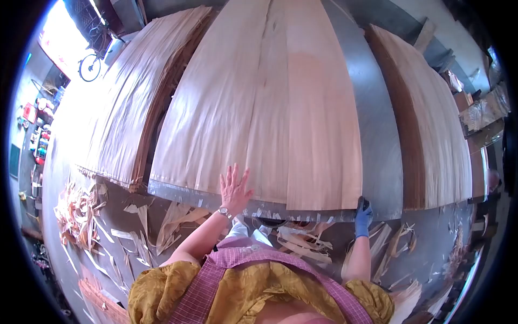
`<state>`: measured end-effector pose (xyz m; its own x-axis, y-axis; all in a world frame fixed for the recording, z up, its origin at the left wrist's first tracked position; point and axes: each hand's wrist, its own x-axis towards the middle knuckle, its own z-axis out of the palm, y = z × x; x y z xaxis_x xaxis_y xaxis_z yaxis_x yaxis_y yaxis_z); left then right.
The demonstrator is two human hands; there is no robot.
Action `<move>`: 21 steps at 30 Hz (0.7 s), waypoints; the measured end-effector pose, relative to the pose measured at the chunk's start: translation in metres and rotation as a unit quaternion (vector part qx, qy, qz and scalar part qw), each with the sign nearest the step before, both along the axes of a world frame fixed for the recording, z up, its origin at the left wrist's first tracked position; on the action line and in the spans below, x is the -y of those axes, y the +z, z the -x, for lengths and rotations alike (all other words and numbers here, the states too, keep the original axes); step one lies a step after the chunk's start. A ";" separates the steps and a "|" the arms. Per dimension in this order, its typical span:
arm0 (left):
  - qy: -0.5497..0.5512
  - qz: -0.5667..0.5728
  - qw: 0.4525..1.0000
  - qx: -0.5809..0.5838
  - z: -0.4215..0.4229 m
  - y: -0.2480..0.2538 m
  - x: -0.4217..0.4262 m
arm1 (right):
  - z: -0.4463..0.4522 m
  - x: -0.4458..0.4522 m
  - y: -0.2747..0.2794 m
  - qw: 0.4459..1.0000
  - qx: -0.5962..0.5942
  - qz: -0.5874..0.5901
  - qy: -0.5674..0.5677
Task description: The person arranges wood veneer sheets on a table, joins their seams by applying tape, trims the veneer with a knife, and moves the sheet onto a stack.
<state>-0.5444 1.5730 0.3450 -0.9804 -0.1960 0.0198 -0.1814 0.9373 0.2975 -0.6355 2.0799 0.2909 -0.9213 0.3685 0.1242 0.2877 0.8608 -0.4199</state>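
Note:
My left hand (pixel 234 190), bare with a watch (pixel 224 211) at the wrist, lies flat with fingers spread on the front part of a wide pale wood veneer sheet (pixel 226 119). A pinker veneer strip (pixel 324 135) lies along the right side of that sheet. My right hand (pixel 363 216), in a blue glove with dark fingertips, is closed at the strip's front right corner. What it holds, if anything, cannot be made out. Under the veneer is a grey metal-topped table (pixel 380 146), its bare surface showing on the right.
Tall veneer stacks stand on the left (pixel 127 92) and the right (pixel 431 124). Veneer scraps (pixel 81 213) litter the floor around my feet. A bicycle wheel (pixel 89 68) shows by the bright doorway at the far left.

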 end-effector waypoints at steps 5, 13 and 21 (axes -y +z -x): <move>-0.007 -0.008 0.997 0.082 0.012 -0.014 0.005 | -0.084 -0.016 0.023 0.997 0.073 -0.037 0.008; -0.002 0.002 0.992 0.128 0.018 -0.010 0.002 | -0.104 -0.009 -0.003 0.995 0.084 -0.044 0.015; -0.009 0.035 0.988 0.148 0.019 -0.010 0.001 | -0.080 0.060 -0.009 0.997 0.065 0.022 0.037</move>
<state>-0.5636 1.5716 0.3349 -0.9487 -0.1860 -0.2557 -0.2331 0.9578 0.1680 -0.5552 2.0199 0.2821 -0.9535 0.3013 -0.0123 0.2782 0.8631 -0.4215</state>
